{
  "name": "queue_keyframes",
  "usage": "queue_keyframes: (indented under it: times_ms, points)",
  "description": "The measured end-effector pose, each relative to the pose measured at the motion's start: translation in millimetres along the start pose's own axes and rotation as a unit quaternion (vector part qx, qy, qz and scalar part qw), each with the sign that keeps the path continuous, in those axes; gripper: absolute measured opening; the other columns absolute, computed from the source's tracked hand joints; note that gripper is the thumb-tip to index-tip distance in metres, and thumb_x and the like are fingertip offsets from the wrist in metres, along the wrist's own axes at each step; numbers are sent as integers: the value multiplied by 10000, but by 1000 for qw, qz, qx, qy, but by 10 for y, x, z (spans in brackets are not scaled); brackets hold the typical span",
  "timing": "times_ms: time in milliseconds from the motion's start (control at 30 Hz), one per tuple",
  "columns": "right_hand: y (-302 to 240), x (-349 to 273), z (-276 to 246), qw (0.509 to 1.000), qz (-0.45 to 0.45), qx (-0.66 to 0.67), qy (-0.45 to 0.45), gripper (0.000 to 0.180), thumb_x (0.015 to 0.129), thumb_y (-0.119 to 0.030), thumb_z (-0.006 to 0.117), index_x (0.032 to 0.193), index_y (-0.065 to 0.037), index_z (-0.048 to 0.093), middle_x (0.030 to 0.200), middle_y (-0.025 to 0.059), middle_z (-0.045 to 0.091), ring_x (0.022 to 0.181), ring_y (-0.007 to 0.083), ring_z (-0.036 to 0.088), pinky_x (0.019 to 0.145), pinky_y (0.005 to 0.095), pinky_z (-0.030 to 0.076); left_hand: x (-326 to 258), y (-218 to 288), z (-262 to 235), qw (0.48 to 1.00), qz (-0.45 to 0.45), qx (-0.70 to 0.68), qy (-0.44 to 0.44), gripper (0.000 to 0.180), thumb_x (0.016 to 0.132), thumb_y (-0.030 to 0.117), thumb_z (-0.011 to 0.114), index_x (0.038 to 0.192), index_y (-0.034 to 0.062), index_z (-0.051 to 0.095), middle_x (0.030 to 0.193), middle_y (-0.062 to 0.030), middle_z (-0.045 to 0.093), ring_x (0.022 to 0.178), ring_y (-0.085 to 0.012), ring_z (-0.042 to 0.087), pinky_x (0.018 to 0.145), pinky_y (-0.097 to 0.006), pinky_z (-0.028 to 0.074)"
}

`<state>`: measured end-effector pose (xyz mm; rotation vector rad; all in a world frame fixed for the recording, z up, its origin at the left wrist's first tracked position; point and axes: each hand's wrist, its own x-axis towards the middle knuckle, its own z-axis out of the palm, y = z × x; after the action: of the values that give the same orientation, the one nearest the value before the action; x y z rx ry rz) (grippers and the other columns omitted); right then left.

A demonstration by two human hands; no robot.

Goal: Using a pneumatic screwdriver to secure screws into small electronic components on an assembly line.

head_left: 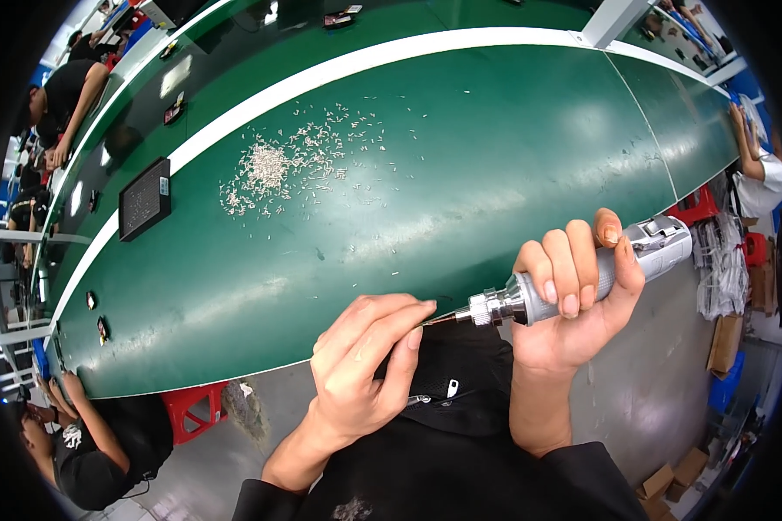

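Right hand [573,300] closed around silver power screwdriver [582,273], at about 4 o'clock in frame, tool held roughly level with bit tip [439,319] aimed toward 9 o'clock. Left hand [365,365] at 6 o'clock, thumb and forefinger pinched together right at the bit tip — whatever sat between the fingertips too small to make out, possibly a screw, could not tell. Both hands held off the near edge of the green work table [495,156], above a dark-clothed lap.

Loose pile of small pale parts [274,169] scattered on the green surface at about 11 o'clock, well apart from both hands. Dark flat tray [143,198] at 9 o'clock beside the white stripe. Other workers at 8 and 10 o'clock, another person's arm at 2 o'clock.

Progress, judged only — bit being loaded or set, no workpiece visible under the tool. Nothing seen driven or fastened; pile looked largely untouched. Most of the work apparently left.
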<state>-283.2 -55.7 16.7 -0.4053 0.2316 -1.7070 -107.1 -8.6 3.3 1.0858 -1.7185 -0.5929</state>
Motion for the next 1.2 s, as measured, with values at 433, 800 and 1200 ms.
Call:
queue_keyframes:
  times_ms: [433,800,1200]
  points:
    - [-178,176,-440,997,-36,39,63,62,948,-67,467,929,-27,424,591,-5,293,500,75,296,510,231,306,169,-1801,-2692,890,-214,338,220,355,866,9,552,1213,-12,480,944,-127,633,822,-212,616,714,-323,497]
    - [-317,330,-703,987,-84,-31,131,94,983,-71,414,972,18,444,632,-3,234,520,74,244,500,232,291,375,-3599,-4880,689,-362,577,247,595,768,349,680,1182,-47,522,1003,-214,635,980,-356,600,879,-416,454]
    - [-70,384,-476,987,-11,-9,163,112,894,-106,574,890,-1,539,569,4,399,515,109,369,558,255,327,599,-3553,-5098,747,-288,572,179,322,792,76,622,1082,-60,586,950,-221,663,904,-368,639,822,-408,501]
